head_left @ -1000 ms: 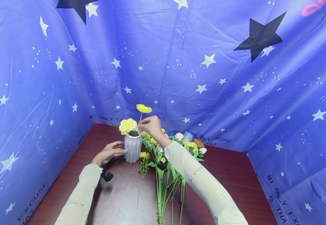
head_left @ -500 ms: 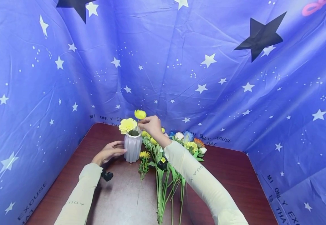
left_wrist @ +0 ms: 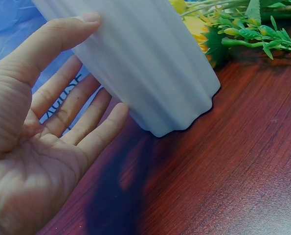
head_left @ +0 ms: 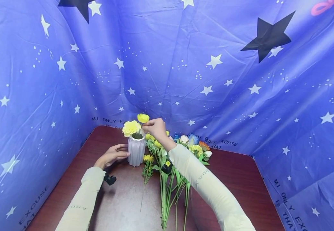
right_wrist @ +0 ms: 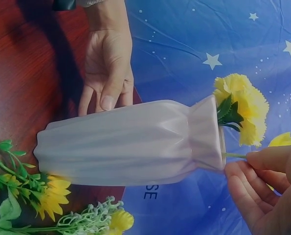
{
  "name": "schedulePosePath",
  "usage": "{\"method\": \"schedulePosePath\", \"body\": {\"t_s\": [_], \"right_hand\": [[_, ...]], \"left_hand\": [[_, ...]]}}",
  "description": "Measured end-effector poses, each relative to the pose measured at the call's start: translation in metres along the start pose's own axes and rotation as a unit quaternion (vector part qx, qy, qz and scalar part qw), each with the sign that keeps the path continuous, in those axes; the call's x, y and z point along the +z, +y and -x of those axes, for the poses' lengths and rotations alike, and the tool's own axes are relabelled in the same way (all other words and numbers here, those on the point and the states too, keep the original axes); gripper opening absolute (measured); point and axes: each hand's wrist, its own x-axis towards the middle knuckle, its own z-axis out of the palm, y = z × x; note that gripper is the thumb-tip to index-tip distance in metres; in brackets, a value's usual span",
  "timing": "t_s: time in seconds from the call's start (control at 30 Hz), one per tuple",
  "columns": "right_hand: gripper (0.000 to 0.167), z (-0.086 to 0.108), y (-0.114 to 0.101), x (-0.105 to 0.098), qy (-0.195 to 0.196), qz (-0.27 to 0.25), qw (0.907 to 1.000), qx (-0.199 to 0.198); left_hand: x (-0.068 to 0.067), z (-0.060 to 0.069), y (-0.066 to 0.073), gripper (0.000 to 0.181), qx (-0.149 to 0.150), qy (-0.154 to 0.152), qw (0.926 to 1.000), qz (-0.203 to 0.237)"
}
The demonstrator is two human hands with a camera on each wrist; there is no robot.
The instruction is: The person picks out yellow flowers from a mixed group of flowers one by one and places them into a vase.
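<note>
A pale, ridged vase (head_left: 136, 150) stands upright on the table, with a ruffled yellow flower (head_left: 131, 128) in its mouth. My left hand (left_wrist: 52, 122) rests against the vase's side, its fingers nearly straight and the fingertips and thumb touching it. At the rim, my right hand (head_left: 156, 129) pinches the thin green stem (right_wrist: 235, 155) of a second yellow flower (head_left: 143, 118) between thumb and fingers. That stem runs into the vase mouth in the right wrist view. The bloom there is partly hidden behind my right hand.
A spread of artificial flowers (head_left: 196, 150), yellow, white, blue and orange, lies right of the vase, long stems (head_left: 167, 205) pointing toward me. A small yellow sprig (head_left: 148, 166) lies close by the vase. Blue starry cloth (head_left: 170, 64) hangs around the dark red table (head_left: 230, 179).
The second yellow flower has come down toward the vase mouth as its stem went deeper in. My left hand and the vase have stayed in place.
</note>
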Motion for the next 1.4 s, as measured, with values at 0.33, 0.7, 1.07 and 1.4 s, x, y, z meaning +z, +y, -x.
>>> {"method": "schedulePosePath", "body": {"t_s": [0.33,0.7,1.07,1.4], "right_hand": [[0.011,-0.002,0.001,-0.005,-0.004,0.017,0.9999,-0.003],[0.008,0.004,0.015,-0.014,-0.054,-0.004,0.9985,-0.007],[0.009,0.017,0.028,-0.02,-0.067,0.004,0.9977,0.003],[0.006,0.031,0.057,-0.01,-0.068,0.051,0.9962,0.02]], "left_hand": [[0.0,-0.001,0.001,0.068,0.001,-0.002,1.0,0.0],[0.001,-0.001,-0.001,0.069,0.003,-0.002,1.0,-0.005],[0.0,-0.002,-0.003,0.068,-0.004,0.004,1.0,0.0],[-0.001,0.001,-0.002,0.065,0.013,-0.014,0.9998,0.01]]}}
